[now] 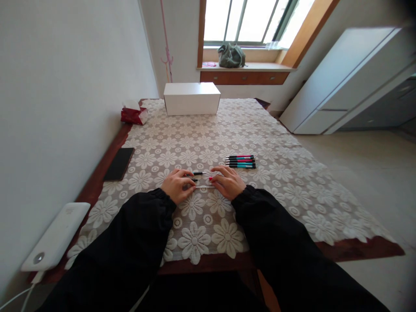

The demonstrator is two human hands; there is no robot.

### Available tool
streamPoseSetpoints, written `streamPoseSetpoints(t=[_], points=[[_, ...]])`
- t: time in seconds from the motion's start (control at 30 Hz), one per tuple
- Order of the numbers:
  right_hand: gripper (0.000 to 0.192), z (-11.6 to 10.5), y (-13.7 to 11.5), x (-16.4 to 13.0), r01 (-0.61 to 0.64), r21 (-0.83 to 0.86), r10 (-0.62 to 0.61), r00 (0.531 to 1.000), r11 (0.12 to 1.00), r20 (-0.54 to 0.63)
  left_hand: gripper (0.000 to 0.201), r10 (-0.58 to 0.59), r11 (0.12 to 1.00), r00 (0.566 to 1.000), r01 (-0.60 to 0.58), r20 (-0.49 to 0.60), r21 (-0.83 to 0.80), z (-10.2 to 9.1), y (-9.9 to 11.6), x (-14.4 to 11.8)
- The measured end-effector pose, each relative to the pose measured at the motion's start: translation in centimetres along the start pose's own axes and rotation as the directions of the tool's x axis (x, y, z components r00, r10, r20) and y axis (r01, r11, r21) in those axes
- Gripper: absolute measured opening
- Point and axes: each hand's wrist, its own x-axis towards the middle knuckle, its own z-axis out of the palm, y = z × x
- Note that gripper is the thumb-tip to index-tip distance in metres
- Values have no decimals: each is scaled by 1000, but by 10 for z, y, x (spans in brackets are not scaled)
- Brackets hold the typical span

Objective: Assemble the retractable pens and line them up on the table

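1. Clearly, from my remote seat, I saw both hands low on the lace tablecloth point(279, 186), close together near the table's middle.
2. I watched the left hand point(177, 185) curl its fingers around the dark end of a pen part point(198, 174); the thin white refill point(204, 186) lay just beneath its fingertips.
3. I saw the right hand point(228, 182) pinch the opposite end, where a small red piece showed; how tightly it gripped I could not tell.
4. I noted a row of assembled pens point(241, 161) lying side by side just beyond the right hand, apart from it.
5. I saw a white box point(191, 99) standing closed at the far edge, so its contents stayed hidden.
6. I marked a red tissue pack point(134, 113) left of the box, with white tissue showing at its top.
7. I saw a dark phone point(119, 164) and a white power bank point(55, 237) along the left edge.
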Motion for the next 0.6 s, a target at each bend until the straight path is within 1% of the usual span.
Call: streamPoseSetpoints(t=[0.13, 0.33, 0.6], points=[[10, 2, 1, 1, -27, 11, 27, 1000, 1000, 13, 4, -2, 1000, 1000, 2, -1, 2, -1, 1, 1], [11, 1, 3, 1, -62, 12, 61, 998, 998, 20, 6, 29, 999, 1000, -29, -1, 28, -1, 2, 1], [9, 0, 4, 0, -65, -4, 65, 998, 998, 10, 6, 31, 999, 999, -32, 15, 33, -3, 4, 2]])
